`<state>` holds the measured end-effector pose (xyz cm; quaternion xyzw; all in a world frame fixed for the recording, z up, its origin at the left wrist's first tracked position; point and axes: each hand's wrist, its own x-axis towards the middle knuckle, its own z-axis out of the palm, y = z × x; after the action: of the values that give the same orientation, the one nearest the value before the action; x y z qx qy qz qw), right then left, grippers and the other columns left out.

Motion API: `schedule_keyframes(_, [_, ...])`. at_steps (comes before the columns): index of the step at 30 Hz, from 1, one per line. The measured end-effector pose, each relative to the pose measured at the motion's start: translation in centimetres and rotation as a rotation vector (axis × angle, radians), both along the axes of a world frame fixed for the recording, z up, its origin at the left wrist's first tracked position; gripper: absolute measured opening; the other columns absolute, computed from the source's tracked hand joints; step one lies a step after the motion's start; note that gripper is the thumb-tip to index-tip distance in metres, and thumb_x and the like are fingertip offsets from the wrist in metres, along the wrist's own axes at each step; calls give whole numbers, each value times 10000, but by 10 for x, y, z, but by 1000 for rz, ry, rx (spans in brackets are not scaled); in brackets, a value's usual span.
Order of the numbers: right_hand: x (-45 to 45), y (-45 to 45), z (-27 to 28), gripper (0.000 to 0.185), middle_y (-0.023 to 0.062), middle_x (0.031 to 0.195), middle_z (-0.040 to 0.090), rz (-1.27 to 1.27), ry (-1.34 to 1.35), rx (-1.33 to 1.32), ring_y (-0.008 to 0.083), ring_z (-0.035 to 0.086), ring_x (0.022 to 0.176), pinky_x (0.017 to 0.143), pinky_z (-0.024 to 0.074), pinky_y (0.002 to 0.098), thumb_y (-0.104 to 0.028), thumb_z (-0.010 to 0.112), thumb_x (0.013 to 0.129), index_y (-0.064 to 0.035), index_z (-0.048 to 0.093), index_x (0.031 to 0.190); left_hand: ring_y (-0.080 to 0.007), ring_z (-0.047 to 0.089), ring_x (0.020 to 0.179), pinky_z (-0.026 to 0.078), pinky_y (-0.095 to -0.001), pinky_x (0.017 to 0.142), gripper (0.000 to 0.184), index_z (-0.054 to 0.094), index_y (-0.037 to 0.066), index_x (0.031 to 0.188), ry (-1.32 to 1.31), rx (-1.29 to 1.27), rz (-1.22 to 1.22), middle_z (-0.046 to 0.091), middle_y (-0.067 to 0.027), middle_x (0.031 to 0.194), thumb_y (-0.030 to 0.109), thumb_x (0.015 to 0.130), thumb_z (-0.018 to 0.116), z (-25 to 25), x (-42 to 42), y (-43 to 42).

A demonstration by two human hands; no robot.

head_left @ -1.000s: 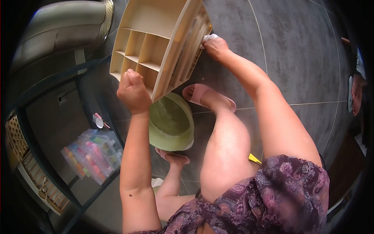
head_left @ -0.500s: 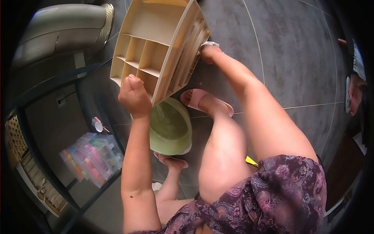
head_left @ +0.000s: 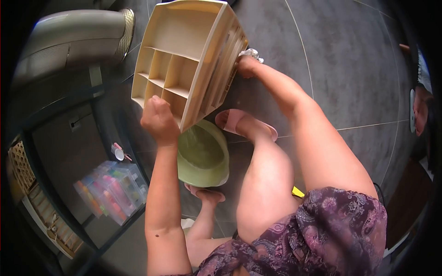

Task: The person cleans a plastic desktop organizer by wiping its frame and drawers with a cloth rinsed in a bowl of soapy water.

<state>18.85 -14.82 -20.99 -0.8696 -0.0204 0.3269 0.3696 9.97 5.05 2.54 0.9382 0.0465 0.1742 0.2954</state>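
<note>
A cream plastic organizer with several compartments is tilted above the floor in front of me. My left hand is closed round its near edge, by the small compartments. At its right side, my right hand is closed on a crumpled white cloth. The cloth is against or very close to the organizer's side; the fingertips are hidden. Beneath the organizer's near corner stands a green basin, partly covered by my left forearm and the organizer.
On the left are clear plastic boxes with colourful contents, a small white cup and a dark frame. A large silvery rounded object lies upper left. At the right edge, another person's hand holds a phone-like object.
The organizer and my left hand sit slightly lower in view, with its far edge now visible. The basin and boxes have also shifted down a little. More of the white cloth shows.
</note>
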Motion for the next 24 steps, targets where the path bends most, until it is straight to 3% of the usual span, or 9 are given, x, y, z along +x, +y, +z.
schedule_keyframes(2, [0, -9, 12, 223, 85, 652, 629, -163, 280, 270, 226, 621, 554, 514, 504, 345, -163, 465, 787, -74, 602, 938, -183, 413, 486, 345, -323, 490, 329, 449, 15, 577, -11, -21, -9, 434, -76, 513, 188, 855, 415, -1, 0, 0])
schedule_keyframes(3, [-4, -13, 19, 214, 92, 587, 605, -249, 258, 342, 228, 588, 473, 541, 501, 359, -167, 454, 796, -56, 594, 914, -134, 388, 498, 330, -288, 493, 344, 455, 15, 579, -22, -23, -23, 419, -42, 516, 196, 868, 412, -2, 0, 1])
schedule_keyframes(6, [-10, -23, 20, 240, 121, 650, 617, -489, 32, 370, 259, 621, 596, 602, 503, 356, -168, 418, 806, -61, 592, 931, -85, 365, 510, 316, -254, 496, 359, 465, 13, 584, -34, -24, -31, 406, -10, 521, 206, 881, 411, -4, 0, 3])
schedule_keyframes(7, [-8, -25, 8, 257, 158, 849, 627, -414, -274, 141, 277, 619, 810, 697, 491, 364, -179, 406, 822, -71, 571, 986, -86, 365, 510, 316, -255, 496, 358, 466, 12, 585, -32, -22, -30, 408, -11, 521, 207, 881, 412, -4, 0, 3])
schedule_keyframes(10, [-2, -27, 17, 331, 150, 875, 625, -171, -332, -263, 268, 624, 829, 708, 488, 377, -151, 435, 800, -91, 500, 1119, -85, 363, 511, 315, -254, 495, 361, 467, 10, 584, -40, -10, -47, 402, -6, 521, 206, 883, 412, -2, -1, 1])
schedule_keyframes(13, [12, -24, -3, 391, 152, 1019, 593, -81, -388, -335, 281, 573, 969, 755, 482, 378, -149, 437, 807, -126, 443, 1197, -83, 359, 510, 311, -253, 492, 364, 466, 9, 583, -20, -48, -17, 397, -2, 521, 208, 884, 411, 0, -1, -2])
schedule_keyframes(16, [26, -15, -21, 353, 138, 1033, 592, -95, -273, -362, 269, 566, 986, 781, 478, 366, -161, 453, 797, -125, 499, 1145, -200, 412, 476, 344, -331, 486, 334, 418, 23, 561, -5, -41, -22, 413, -86, 506, 178, 857, 403, 2, 0, -4])
schedule_keyframes(19, [35, -13, -31, 313, 115, 1044, 595, 44, -181, -379, 252, 566, 993, 807, 472, 347, -167, 474, 785, -112, 553, 1083, -204, 411, 475, 344, -330, 486, 338, 422, 24, 558, 3, -39, -13, 418, -90, 506, 181, 857, 406, 1, -1, -4])
schedule_keyframes(24, [33, -19, 10, 303, 66, 1079, 594, 101, -44, -341, 230, 555, 1028, 845, 455, 322, -128, 511, 744, -166, 604, 1030, -212, 408, 468, 346, -336, 482, 338, 427, 16, 566, -7, 10, -11, 426, -99, 506, 187, 857, 411, 1, 0, -1])
